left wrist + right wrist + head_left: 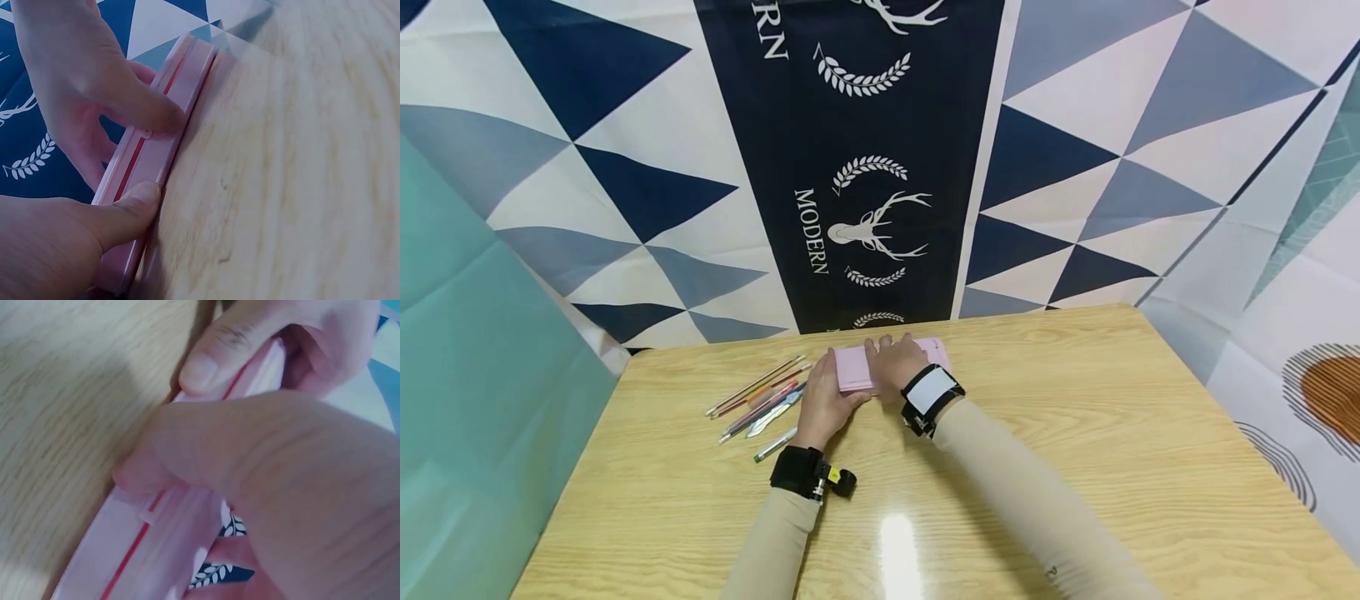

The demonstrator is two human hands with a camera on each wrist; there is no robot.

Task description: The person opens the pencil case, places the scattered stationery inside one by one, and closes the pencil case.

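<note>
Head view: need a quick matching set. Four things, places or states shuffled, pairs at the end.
Column 1
1. Pink case
2. Left hand
3. Right hand
4. Green-ended pen

Column 2
A. Its wrist band shows a white panel
B. Lies on the table, just left of a wrist
C. Held by both hands
D. Its wrist band carries a small yellow patch

Pairs: 1-C, 2-D, 3-A, 4-B
</note>
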